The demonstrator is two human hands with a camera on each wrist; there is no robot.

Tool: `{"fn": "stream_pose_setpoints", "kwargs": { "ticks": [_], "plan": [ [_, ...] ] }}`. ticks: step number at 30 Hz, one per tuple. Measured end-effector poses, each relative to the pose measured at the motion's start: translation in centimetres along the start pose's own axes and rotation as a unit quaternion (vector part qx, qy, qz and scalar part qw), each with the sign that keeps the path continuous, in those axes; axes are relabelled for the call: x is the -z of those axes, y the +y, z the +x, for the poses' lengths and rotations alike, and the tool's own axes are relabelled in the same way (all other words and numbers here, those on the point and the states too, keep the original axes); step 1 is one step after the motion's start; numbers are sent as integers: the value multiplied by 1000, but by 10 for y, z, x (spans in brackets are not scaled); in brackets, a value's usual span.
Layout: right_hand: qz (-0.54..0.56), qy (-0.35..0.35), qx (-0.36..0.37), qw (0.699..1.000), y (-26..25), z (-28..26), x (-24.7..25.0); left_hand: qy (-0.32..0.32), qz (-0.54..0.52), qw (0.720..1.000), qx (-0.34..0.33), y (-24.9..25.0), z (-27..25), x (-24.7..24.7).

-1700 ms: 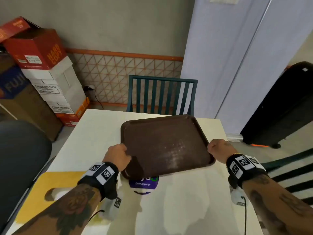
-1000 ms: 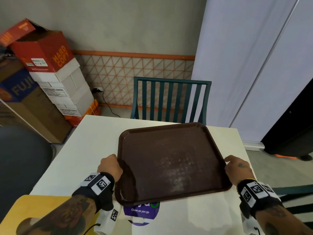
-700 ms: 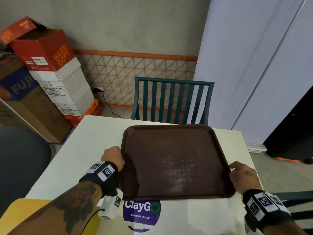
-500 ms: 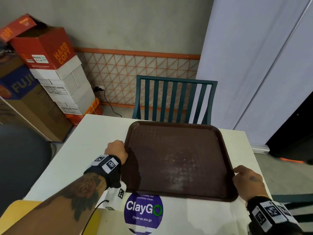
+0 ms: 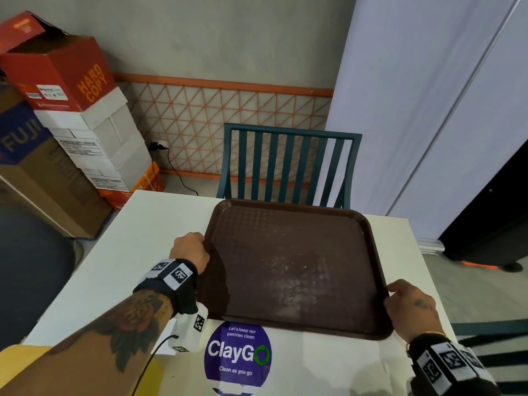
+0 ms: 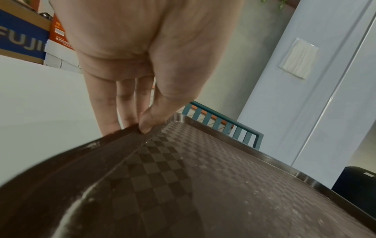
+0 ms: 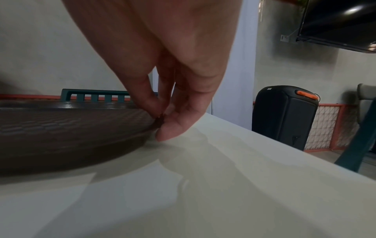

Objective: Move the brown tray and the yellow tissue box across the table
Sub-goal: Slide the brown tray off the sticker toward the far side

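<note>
The brown tray point(image 5: 291, 267) lies flat on the white table point(image 5: 137, 238), its far edge close to the table's far edge. My left hand point(image 5: 190, 250) grips the tray's left rim; in the left wrist view the thumb point(image 6: 146, 125) lies on top of the rim of the tray point(image 6: 203, 185) and the fingers go down its outer side. My right hand point(image 5: 408, 307) pinches the right rim near the near corner; in the right wrist view its fingertips point(image 7: 162, 119) close on the edge of the tray point(image 7: 61, 128). A sliver of the yellow tissue box point(image 5: 20, 352) shows at the lower left, mostly hidden by my forearm.
A teal slatted chair point(image 5: 288, 164) stands just beyond the table's far edge. Stacked cardboard boxes point(image 5: 71, 110) fill the left wall. A black speaker point(image 5: 491, 224) stands on the floor at the right. A purple ClayGo sticker point(image 5: 237, 355) lies on the table near me.
Both hands carried the tray away from me toward the far edge and lowered it from a tilt to flat on the table. Both hands still hold its rims.
</note>
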State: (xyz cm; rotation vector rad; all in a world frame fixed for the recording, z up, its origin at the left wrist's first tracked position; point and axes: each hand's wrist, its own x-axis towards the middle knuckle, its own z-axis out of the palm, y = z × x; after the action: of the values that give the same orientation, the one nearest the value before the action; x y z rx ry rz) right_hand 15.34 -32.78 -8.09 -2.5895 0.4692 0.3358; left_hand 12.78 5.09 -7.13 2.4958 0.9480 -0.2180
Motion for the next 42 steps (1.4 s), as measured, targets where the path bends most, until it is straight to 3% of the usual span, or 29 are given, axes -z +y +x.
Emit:
{"fn": "stream_pose_setpoints", "kwargs": {
  "ticks": [32,42],
  "plan": [
    [4,-6,-25,1000,-6,-2,4,8,4,1000,-25,-15,16,-10],
    [-16,-17,-17,1000,0,0,8,-24,13,999,-33,-13,5,12]
  ]
}}
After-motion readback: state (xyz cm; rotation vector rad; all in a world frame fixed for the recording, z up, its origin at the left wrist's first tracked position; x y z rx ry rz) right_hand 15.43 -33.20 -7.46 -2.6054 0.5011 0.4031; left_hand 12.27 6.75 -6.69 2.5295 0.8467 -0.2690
